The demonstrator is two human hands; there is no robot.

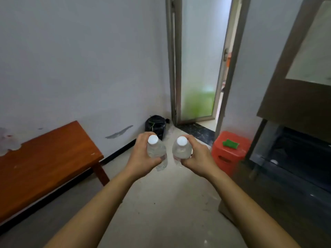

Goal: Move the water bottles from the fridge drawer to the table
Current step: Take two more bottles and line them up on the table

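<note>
I hold two clear water bottles with white caps upright in front of me, above the floor. My left hand (141,158) grips the left bottle (156,151) around its body. My right hand (197,156) grips the right bottle (180,150) the same way. The bottles stand close together, a small gap between them. The brown wooden table (44,158) lies at the left against the wall. The fridge (293,158) stands at the right, its dark lower drawer compartment pulled open.
A red plastic stool (230,149) with a green item (230,143) on top stands beside the fridge. A black bag (155,125) sits in the corner by a frosted glass door (198,68), which is ajar. Pale floor (166,203) stretches between table and fridge.
</note>
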